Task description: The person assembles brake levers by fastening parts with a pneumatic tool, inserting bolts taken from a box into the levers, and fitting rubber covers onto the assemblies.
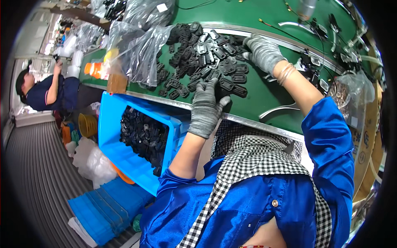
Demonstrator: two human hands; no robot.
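A heap of small black plastic parts [223, 62], each a flat rounded frame shape, is spread over the green workbench [248, 108]. My left hand [205, 108], in a grey knit glove, rests at the near edge of this heap. Its fingers reach onto the parts and the thumb stands apart; no part shows in its grip. Against the heap's right side lies my right hand [264, 53], gloved the same way, with fingers stretched toward the parts and spread a little. Whatever lies under its fingertips is hidden.
Below the bench edge, a blue bin [108, 132] holds more black parts. Clear plastic bags [142, 53] lie left of the heap. Curved silver levers [278, 110] and black assemblies with cables [310, 62] lie to the right. Another person [49, 89] stands at far left.
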